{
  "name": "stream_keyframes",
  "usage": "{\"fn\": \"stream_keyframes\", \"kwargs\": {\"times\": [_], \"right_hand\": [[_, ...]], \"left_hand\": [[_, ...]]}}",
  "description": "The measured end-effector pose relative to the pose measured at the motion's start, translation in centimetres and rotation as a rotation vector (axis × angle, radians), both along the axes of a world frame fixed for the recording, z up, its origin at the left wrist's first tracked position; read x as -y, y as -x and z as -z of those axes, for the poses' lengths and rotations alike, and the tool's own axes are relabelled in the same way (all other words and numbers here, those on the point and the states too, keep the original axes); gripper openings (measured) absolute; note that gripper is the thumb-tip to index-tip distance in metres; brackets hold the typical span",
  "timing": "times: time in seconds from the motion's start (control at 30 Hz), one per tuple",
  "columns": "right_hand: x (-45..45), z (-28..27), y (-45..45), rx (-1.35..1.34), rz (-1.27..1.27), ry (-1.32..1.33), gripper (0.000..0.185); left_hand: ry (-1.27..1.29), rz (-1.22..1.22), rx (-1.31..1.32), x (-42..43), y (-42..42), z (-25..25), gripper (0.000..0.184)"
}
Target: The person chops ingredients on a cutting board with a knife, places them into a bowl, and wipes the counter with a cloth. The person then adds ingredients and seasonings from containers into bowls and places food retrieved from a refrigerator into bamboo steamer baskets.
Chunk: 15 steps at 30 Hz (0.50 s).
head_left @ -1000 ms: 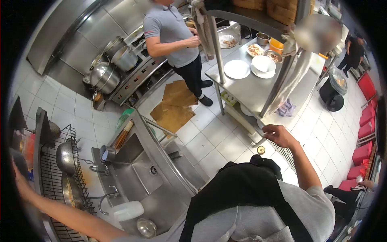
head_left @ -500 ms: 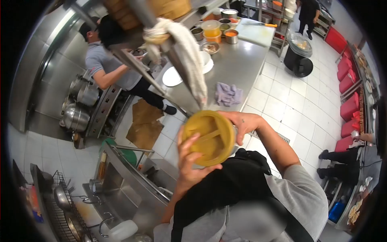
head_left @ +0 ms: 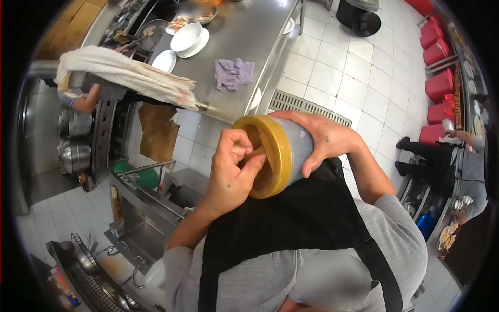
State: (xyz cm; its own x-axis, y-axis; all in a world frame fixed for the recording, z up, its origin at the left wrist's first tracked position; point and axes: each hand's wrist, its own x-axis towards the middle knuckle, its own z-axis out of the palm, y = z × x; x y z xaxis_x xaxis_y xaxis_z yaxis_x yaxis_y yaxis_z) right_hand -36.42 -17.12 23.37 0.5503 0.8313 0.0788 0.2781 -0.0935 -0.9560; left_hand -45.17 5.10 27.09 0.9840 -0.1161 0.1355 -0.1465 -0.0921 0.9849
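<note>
In front of my chest a large translucent plastic jar [head_left: 296,148] lies tilted on its side, its yellow screw lid [head_left: 280,174] facing left. The lid has a recessed top with a bar across it. My left hand [head_left: 231,171] is closed, thumb and fingers pinching that bar inside the recess. My right hand [head_left: 327,136] wraps around the jar's body from the right, thumb on the near side. What the jar holds cannot be made out.
A steel table [head_left: 228,41] ahead bears a purple cloth [head_left: 234,74] and white bowls [head_left: 186,37]. A whitish towel [head_left: 125,70] hangs at upper left. A steel sink [head_left: 145,231] stands lower left. One person's arm [head_left: 88,101] shows left; another person [head_left: 442,161] stands right.
The jar has turned from lid facing up at me to lying sideways. My left hand has shifted from the lid's rim to its central bar. The view has swung, moving the table leftward.
</note>
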Motion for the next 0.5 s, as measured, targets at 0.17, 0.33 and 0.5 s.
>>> {"fn": "stream_keyframes", "kwargs": {"times": [0.17,0.33,0.5], "right_hand": [[1.4,-2.3,1.7,0.268,0.199,0.043,0.108],[0.9,-3.3,2.2,0.356,0.256,0.114,0.107],[1.3,-2.6,1.5,0.248,0.233,0.157,0.110]], "left_hand": [[0.113,0.022,-0.303,0.2,-0.8,-1.2,0.020],[0.542,-0.055,-0.714,-1.0,-1.4,-2.0,0.020],[0.689,-0.674,-0.579,-4.9,-0.7,-5.6,0.020]]}}
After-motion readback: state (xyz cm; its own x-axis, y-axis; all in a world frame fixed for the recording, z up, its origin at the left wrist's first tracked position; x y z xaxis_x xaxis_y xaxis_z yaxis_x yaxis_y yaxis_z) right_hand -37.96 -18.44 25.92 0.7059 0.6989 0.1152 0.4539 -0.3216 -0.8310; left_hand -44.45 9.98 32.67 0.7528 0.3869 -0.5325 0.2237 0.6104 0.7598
